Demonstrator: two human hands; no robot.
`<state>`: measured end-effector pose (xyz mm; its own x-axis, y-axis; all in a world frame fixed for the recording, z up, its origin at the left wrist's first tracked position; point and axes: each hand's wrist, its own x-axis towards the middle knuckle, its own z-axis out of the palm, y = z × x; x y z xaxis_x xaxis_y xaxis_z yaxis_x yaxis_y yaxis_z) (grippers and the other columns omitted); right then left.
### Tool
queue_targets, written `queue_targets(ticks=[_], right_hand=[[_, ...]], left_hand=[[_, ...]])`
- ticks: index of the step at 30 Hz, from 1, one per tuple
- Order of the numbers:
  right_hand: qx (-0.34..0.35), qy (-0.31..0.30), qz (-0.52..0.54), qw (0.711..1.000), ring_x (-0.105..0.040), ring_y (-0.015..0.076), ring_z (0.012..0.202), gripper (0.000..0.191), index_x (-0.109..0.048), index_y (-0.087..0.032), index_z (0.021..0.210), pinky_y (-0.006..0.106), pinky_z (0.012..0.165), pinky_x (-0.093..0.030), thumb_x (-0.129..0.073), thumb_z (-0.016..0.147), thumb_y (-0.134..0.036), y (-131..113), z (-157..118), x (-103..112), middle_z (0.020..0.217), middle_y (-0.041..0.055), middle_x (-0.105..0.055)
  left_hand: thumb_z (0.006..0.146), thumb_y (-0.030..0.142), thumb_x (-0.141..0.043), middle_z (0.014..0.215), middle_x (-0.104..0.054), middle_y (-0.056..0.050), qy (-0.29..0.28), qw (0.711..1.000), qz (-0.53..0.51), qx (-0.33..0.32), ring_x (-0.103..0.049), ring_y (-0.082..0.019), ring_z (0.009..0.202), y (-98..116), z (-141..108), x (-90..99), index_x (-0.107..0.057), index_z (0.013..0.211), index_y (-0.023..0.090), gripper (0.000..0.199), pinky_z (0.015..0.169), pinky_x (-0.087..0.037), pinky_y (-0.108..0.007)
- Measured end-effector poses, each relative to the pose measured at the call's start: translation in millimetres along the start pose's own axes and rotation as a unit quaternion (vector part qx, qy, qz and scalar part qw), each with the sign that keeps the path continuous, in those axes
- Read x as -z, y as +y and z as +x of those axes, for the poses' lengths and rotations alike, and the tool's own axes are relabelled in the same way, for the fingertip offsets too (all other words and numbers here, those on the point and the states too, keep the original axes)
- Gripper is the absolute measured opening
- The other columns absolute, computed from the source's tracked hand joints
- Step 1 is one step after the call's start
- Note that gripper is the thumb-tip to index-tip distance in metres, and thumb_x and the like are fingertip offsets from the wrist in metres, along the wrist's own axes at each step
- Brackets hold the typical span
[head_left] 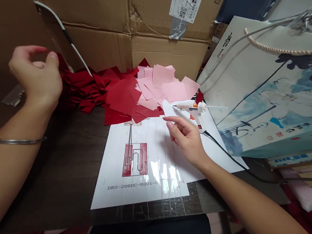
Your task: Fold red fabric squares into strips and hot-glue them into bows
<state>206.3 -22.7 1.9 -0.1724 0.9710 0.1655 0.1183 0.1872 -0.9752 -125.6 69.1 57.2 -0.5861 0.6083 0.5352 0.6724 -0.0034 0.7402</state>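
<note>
My left hand curls above the folded red squares, fingers bent and pinching nothing I can see. My right fingers hang loosely apart, just short of the hot glue gun on the printed sheet — its nozzle wants care. The dark bench meets cardboard cartons behind.

Two hands, one glue gun, one printed sheet, one paper bag.

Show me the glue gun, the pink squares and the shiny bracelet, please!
Glue gun point(191, 106): head view, on its white barrel.
Pink squares point(162, 82): head view, on the middle of the pile.
Metal bracelet point(16, 141): head view, on its front band.
</note>
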Motion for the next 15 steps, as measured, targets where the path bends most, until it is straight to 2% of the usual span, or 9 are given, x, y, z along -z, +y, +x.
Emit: queue_targets(ticks=[1,3,5,7,8,10,12,15], right_hand=[[0.003,-0.001,-0.003,1.000,-0.041,0.0101,0.055,0.026,-0.068,-0.022,0.103,0.027,0.052,-0.034,-0.059,0.089,-0.042,0.6,0.2,0.1,0.058,-0.0052,-0.044],[0.012,-0.003,-0.010,1.000,-0.041,0.0098,0.054,0.025,-0.068,-0.021,0.101,0.027,0.052,-0.033,-0.060,0.089,-0.042,2.0,0.7,0.2,0.057,-0.0056,-0.044],[0.013,-0.001,-0.017,1.000,-0.039,0.0095,0.052,0.024,-0.069,-0.021,0.099,0.027,0.050,-0.031,-0.060,0.089,-0.041,3.7,1.4,0.4,0.056,-0.0060,-0.042],[0.012,0.005,-0.024,1.000,-0.037,0.0092,0.051,0.023,-0.069,-0.020,0.097,0.027,0.049,-0.030,-0.060,0.089,-0.039,5.6,2.5,0.8,0.056,-0.0060,-0.042],[0.011,0.009,-0.026,1.000,-0.037,0.0092,0.051,0.022,-0.069,-0.020,0.097,0.027,0.049,-0.030,-0.060,0.089,-0.039,6.6,3.2,1.2,0.057,-0.0058,-0.043],[0.014,0.012,-0.028,0.999,-0.039,0.0094,0.052,0.022,-0.069,-0.019,0.095,0.027,0.050,-0.031,-0.060,0.089,-0.038,8.4,4.4,1.8,0.058,-0.0052,-0.045],[0.017,0.010,-0.027,0.999,-0.039,0.0098,0.052,0.022,-0.069,-0.019,0.094,0.027,0.051,-0.032,-0.060,0.088,-0.038,10.2,5.1,1.9,0.057,-0.0053,-0.045],[0.012,0.002,-0.027,1.000,-0.039,0.0100,0.052,0.022,-0.069,-0.019,0.093,0.028,0.051,-0.031,-0.060,0.088,-0.039,12.7,5.0,0.7,0.054,-0.0062,-0.042]], left_hand=[[0.092,0.024,-0.056,0.079,-0.058,0.002,0.014,0.998,-0.012,-0.054,-0.047,-0.007,0.064,6.9,-7.4,-2.6,-0.057,0.118,0.018,0.027,0.057,-0.038,-0.019],[0.088,0.029,-0.060,0.075,-0.061,0.001,-0.090,0.986,-0.004,-0.138,-0.051,-0.010,0.064,21.2,-23.7,-10.9,-0.065,0.107,0.019,0.022,0.062,-0.042,-0.024],[0.080,0.036,-0.068,0.081,-0.066,-0.001,-0.208,0.955,0.060,-0.202,-0.059,-0.019,0.075,32.0,-36.6,-23.1,-0.068,0.101,0.021,0.026,0.073,-0.045,-0.033],[0.066,0.042,-0.079,0.092,-0.068,-0.006,-0.250,0.937,0.132,-0.206,-0.061,-0.031,0.092,35.5,-42.4,-37.2,-0.067,0.102,0.021,0.044,0.081,-0.044,-0.042],[0.061,0.043,-0.082,0.093,-0.067,-0.007,-0.256,0.936,0.134,-0.200,-0.060,-0.034,0.099,34.5,-42.7,-44.0,-0.066,0.100,0.021,0.048,0.084,-0.044,-0.043],[0.057,0.044,-0.083,0.090,-0.066,-0.007,-0.269,0.935,0.123,-0.194,-0.057,-0.037,0.109,28.6,-40.8,-55.7,-0.067,0.093,0.021,0.045,0.086,-0.043,-0.044],[0.053,0.043,-0.084,0.084,-0.066,-0.009,-0.280,0.934,0.135,-0.175,-0.056,-0.041,0.108,21.5,-38.8,-63.6,-0.067,0.081,0.022,0.039,0.085,-0.042,-0.048],[0.059,0.041,-0.081,0.078,-0.065,-0.009,-0.256,0.947,0.133,-0.140,-0.057,-0.042,0.102,15.0,-39.0,-68.0,-0.068,0.077,0.023,0.028,0.084,-0.040,-0.050]])
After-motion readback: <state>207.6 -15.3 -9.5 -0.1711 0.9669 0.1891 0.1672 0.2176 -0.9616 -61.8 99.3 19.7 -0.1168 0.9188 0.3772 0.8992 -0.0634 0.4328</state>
